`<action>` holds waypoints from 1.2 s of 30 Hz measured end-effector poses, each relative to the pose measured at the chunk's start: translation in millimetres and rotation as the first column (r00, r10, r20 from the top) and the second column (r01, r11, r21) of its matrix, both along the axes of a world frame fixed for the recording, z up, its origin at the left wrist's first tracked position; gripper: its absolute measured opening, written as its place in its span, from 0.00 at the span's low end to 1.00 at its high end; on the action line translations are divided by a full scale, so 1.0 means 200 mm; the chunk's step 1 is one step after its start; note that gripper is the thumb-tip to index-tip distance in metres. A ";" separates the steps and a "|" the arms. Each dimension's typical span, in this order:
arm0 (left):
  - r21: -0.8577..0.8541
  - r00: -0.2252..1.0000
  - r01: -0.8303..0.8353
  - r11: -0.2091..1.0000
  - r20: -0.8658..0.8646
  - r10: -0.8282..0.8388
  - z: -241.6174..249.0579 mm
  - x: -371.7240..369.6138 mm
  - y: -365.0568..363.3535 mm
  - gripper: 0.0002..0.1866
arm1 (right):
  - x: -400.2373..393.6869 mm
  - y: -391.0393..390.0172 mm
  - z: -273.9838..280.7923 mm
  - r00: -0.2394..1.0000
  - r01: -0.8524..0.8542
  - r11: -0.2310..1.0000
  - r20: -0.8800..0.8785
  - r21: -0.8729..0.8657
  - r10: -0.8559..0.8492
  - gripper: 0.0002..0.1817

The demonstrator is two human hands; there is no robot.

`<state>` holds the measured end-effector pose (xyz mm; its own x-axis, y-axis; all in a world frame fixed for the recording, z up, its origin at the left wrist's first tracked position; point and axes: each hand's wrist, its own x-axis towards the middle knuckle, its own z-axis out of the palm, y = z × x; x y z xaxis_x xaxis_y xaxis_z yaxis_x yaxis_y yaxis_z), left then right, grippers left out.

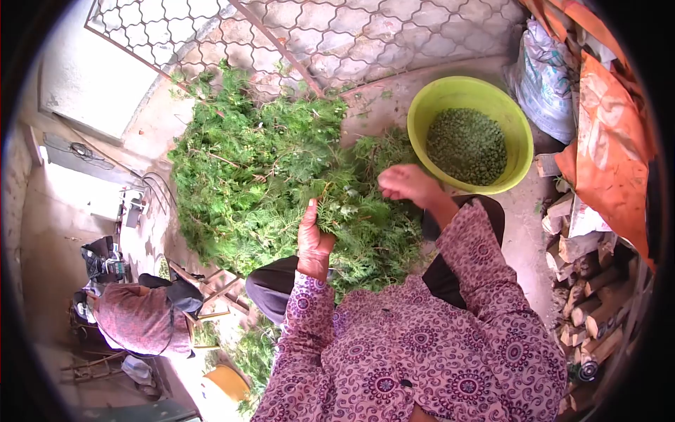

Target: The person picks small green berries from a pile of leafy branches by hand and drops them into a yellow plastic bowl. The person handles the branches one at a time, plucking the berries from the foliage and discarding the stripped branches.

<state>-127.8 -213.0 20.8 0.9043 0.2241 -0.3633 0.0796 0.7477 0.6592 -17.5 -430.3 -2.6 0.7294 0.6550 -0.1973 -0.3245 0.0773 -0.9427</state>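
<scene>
A big heap of feathery green conifer branches (239, 169) spreads across the floor in front of me. My left hand (315, 243), thumb pointing up, is closed on a leafy green branch (337, 211) above the near part of the heap. To the right, my right hand (411, 186) is curled closed and slightly blurred. It hovers between the heap and a lime-green tub (416, 112), and whatever its fingers hold is hidden. Many small round green cones (467, 144) lie in the bottom of the tub.
A metal lattice (394, 42) stands behind the heap. At right are a white sack (545, 88), an orange sheet (612, 155) and stacked firewood (590, 302). Another person (144, 316) sits at lower left, near a yellow container (226, 383).
</scene>
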 end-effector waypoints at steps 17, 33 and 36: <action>0.066 1.000 -0.003 0.998 -0.004 0.003 -0.14 -0.05 -0.16 0.15 | -0.23 0.11 0.02 0.932 -0.008 0.960 -0.347 0.280 0.109 0.20; 0.096 0.938 0.164 0.982 -0.324 -0.125 -0.29 -0.42 0.00 0.12 | -0.16 0.16 0.01 0.954 0.095 0.972 -0.299 0.213 -0.028 0.11; 0.824 0.952 0.176 0.539 -0.282 0.120 -0.21 -0.41 0.02 0.17 | -0.15 0.20 -0.10 0.981 0.105 0.973 -0.184 0.205 -0.067 0.10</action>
<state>-210.8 -208.1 -21.3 0.8089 0.5326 -0.2492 0.3732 -0.1375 0.9175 -47.1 -389.4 -22.1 0.7514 0.6321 -0.1893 -0.4657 0.3047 -0.8309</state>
